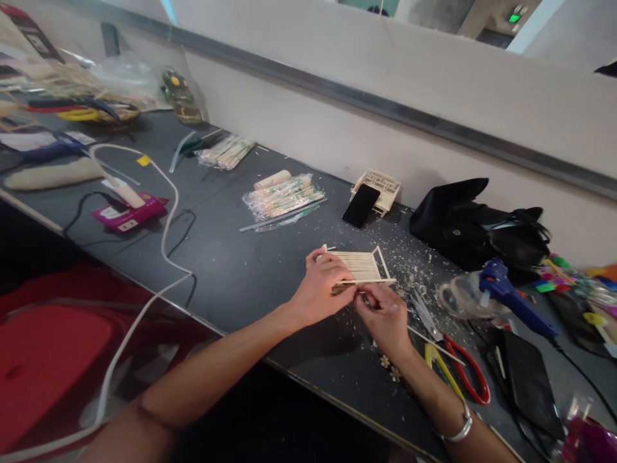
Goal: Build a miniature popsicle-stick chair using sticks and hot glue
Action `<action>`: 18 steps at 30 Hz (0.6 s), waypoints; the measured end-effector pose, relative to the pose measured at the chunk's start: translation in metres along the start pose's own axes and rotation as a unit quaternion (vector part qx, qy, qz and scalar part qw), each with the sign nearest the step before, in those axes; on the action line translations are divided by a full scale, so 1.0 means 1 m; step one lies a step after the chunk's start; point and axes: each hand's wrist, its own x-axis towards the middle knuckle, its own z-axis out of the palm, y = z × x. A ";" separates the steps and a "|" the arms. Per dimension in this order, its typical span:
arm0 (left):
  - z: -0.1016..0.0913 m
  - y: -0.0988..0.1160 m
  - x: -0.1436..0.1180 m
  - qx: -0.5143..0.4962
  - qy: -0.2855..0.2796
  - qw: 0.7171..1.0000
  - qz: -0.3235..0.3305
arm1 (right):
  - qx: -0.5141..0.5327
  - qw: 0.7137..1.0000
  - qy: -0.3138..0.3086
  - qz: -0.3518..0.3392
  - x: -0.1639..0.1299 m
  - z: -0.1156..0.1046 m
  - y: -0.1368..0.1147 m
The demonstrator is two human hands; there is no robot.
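phone (pixel 360 205) | black bag (pixel 463 222) | blue glue gun (pixel 511 296) | possibly pliers (pixel 465 370)

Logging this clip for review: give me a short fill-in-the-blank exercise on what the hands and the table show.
1. The left hand and right hand both hold a small panel made of ____ sticks.
2. The glue gun to the right is ____ in colour.
3. The phone leans against a lattice piece with its ____ screen facing up.
4. The cutters by the right hand have ____ handles.

Missing words: wooden; blue; black; red
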 end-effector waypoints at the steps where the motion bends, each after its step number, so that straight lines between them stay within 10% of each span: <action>1: 0.000 0.000 0.000 -0.001 -0.002 1.000 0.001 | -0.001 1.000 0.001 0.001 0.000 0.000 0.000; 18: -0.038 -0.025 0.018 -0.115 -0.112 0.986 0.038 | -0.016 0.998 0.017 0.061 0.029 -0.066 -0.010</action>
